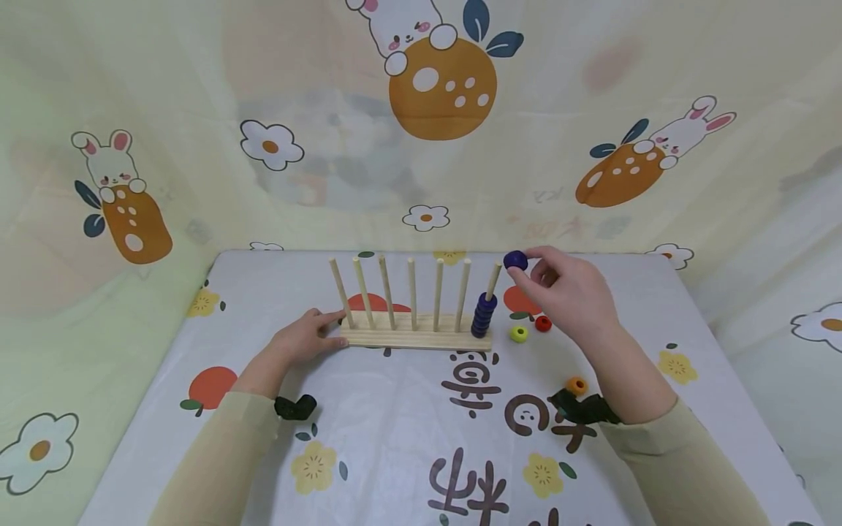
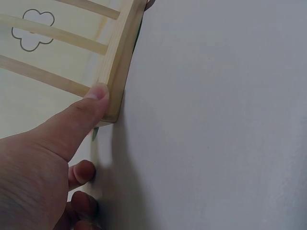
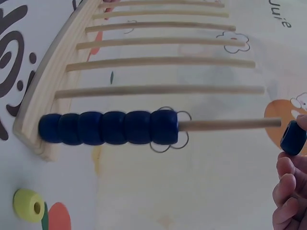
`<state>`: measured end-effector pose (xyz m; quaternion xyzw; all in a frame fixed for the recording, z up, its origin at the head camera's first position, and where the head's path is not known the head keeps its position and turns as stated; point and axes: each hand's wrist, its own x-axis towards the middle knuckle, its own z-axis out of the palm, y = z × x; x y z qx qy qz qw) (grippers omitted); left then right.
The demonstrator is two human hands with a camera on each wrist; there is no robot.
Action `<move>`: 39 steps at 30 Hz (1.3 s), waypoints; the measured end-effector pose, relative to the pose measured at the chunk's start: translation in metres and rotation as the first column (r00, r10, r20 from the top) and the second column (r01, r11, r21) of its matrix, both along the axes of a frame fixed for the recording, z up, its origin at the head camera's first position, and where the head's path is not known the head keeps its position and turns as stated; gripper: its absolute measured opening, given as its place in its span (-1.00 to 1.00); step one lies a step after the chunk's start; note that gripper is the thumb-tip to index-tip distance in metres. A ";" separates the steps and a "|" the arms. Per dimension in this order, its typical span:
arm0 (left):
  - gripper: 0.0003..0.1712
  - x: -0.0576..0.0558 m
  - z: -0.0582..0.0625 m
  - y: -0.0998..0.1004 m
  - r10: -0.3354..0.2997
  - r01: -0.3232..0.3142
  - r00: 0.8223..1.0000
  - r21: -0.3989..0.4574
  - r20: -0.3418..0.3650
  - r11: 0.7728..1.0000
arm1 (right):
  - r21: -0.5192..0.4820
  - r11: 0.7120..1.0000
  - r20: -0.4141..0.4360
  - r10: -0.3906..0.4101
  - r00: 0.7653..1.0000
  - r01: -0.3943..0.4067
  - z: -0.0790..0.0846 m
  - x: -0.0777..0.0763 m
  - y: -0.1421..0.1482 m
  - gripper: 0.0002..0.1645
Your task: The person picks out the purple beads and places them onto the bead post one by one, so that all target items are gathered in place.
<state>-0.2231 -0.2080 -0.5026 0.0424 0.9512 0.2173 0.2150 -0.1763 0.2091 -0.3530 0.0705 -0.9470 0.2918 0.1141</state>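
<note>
A wooden peg rack [image 1: 421,338] with a row of upright pegs stands on the table. My left hand [image 1: 302,340] holds the left end of its base, the thumb [image 2: 98,93] against the wood by the end peg and the index finger round the back. My right hand [image 1: 571,292] pinches a dark blue bead [image 1: 516,260] between thumb and fingertips. This bead is beside the tip of the rightmost peg [image 3: 230,124], apart from it in the right wrist view. Several blue beads [image 3: 115,128] are stacked on that peg from the base up; the other pegs are bare.
On the table right of the rack lie a yellow-green bead [image 1: 519,334] and a red bead [image 1: 543,324]. An orange bead [image 1: 577,386] is nearer, by the right wrist's black strap [image 1: 585,408]. A patterned cloth wall [image 1: 329,197] rises behind the table.
</note>
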 end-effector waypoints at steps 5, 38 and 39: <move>-0.12 0.001 0.001 0.000 0.003 -0.003 1.000 -0.001 -0.002 1.000 | -0.026 1.000 -0.006 0.009 1.000 -0.009 0.004 0.000 -0.008 -0.46; -0.10 -0.002 -0.003 0.000 0.002 -0.002 1.000 0.000 0.000 1.000 | 0.021 1.000 0.151 -0.007 0.988 0.003 0.000 -0.003 -0.019 -0.36; -0.10 -0.002 -0.003 0.000 0.002 -0.002 1.000 -0.001 0.001 1.000 | 0.018 1.000 0.154 -0.006 0.988 0.003 0.000 -0.003 -0.019 -0.36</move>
